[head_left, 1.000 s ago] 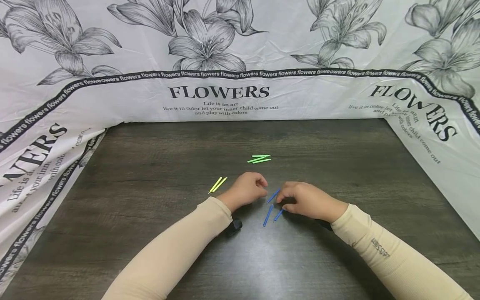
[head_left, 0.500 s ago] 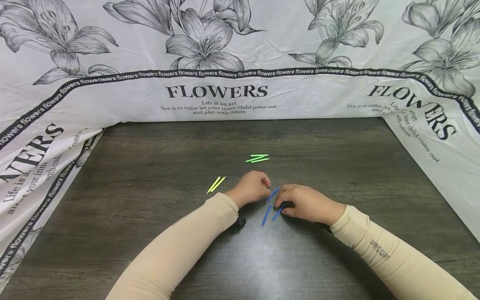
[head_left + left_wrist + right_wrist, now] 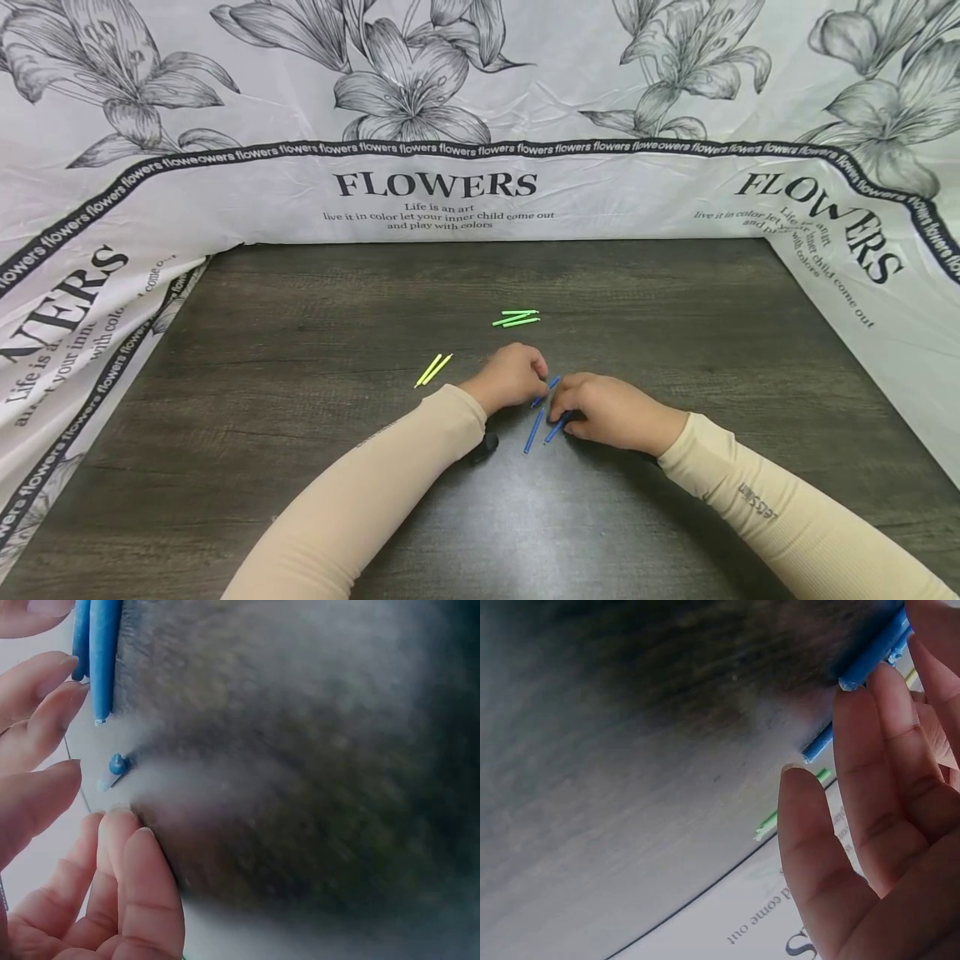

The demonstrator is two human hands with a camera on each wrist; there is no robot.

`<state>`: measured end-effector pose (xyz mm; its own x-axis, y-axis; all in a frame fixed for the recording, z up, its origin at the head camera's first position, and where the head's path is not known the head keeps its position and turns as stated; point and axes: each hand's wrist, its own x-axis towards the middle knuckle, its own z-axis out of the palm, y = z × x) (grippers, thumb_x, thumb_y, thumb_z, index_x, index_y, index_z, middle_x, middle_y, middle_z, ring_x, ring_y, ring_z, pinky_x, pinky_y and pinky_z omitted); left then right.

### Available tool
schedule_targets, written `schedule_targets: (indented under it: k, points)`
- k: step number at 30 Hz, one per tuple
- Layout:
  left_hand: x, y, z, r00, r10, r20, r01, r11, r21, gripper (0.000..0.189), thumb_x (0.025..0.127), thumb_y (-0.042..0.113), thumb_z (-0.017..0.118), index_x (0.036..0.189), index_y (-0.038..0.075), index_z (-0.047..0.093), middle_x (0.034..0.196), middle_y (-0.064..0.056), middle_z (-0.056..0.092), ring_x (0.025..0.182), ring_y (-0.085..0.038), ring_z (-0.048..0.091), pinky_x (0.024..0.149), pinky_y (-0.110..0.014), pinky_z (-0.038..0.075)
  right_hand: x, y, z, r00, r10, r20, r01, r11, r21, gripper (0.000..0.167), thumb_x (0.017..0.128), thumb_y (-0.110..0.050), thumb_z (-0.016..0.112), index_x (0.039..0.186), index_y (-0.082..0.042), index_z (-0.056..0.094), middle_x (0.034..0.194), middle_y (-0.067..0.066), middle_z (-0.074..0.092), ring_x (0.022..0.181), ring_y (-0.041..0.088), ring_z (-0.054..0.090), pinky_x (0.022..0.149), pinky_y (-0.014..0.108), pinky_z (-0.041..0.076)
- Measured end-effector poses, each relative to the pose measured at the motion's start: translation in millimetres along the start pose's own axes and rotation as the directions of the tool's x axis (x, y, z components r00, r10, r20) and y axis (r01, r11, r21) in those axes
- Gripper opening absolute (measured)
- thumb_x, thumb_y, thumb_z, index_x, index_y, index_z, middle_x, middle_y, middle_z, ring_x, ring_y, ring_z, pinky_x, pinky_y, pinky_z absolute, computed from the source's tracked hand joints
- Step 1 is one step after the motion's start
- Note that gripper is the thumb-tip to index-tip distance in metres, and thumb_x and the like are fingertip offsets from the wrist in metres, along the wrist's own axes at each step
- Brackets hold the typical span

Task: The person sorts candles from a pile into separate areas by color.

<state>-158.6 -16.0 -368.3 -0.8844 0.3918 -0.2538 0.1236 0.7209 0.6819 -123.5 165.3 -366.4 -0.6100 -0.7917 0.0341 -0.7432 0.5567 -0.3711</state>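
Observation:
Three thin blue candles lie close together between my hands. Thumb and fingers of my right hand (image 3: 615,408) pinch the right-hand candle (image 3: 556,428), which also shows at the fingertips in the right wrist view. Left of it, a second blue candle (image 3: 533,432) lies on the table. My left hand (image 3: 510,373) hovers over the farthest candle (image 3: 555,382) and partly hides it. In the left wrist view, the end of that candle (image 3: 116,766) sits between the parted thumb and fingers, with a gap visible.
Three green candles (image 3: 517,318) lie in a small group farther back on the dark wooden table (image 3: 300,317). Two yellow candles (image 3: 433,370) lie left of my left hand. A white flower-printed cloth (image 3: 630,200) stands around the back and sides.
My left hand has shifted right, down to the farthest blue candle. My right hand has closed in slightly on the right-hand candle. The green and yellow candles have stayed put.

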Motion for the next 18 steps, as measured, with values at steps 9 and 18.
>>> schedule_targets:
  k: [9, 18]
  points:
    - [1.5, 1.2, 1.6, 1.0, -0.014, 0.01, 0.014, 1.0, -0.017, 0.01, 0.08, 0.004, 0.074, 0.09, 0.005, 0.071, 0.086, -0.004, 0.068, 0.073, -0.014, 0.056, 0.066, -0.026, 0.048, 0.0, -1.2, 1.8, 0.999, -0.043, -0.02, 0.042, 0.998, -0.053, 0.021, 0.074, 0.003, 0.078, 0.091, -0.009, 0.074, 0.096, -0.002, 0.064, 0.091, 0.016, 0.064, 0.075, 0.027, 0.053]
    - [3.3, 1.5, 0.8, 1.0, -0.021, 0.001, 0.021, 1.0, 0.013, 0.011, 0.077, 0.002, 0.075, 0.086, 0.006, 0.073, 0.088, -0.003, 0.07, 0.075, -0.013, 0.057, 0.067, -0.025, 0.049, 1.1, 0.6, 2.3, 0.998, -0.064, -0.022, 0.062, 0.994, -0.095, 0.022, 0.073, 0.004, 0.076, 0.089, -0.011, 0.075, 0.093, -0.004, 0.064, 0.091, 0.016, 0.064, 0.075, 0.028, 0.052]
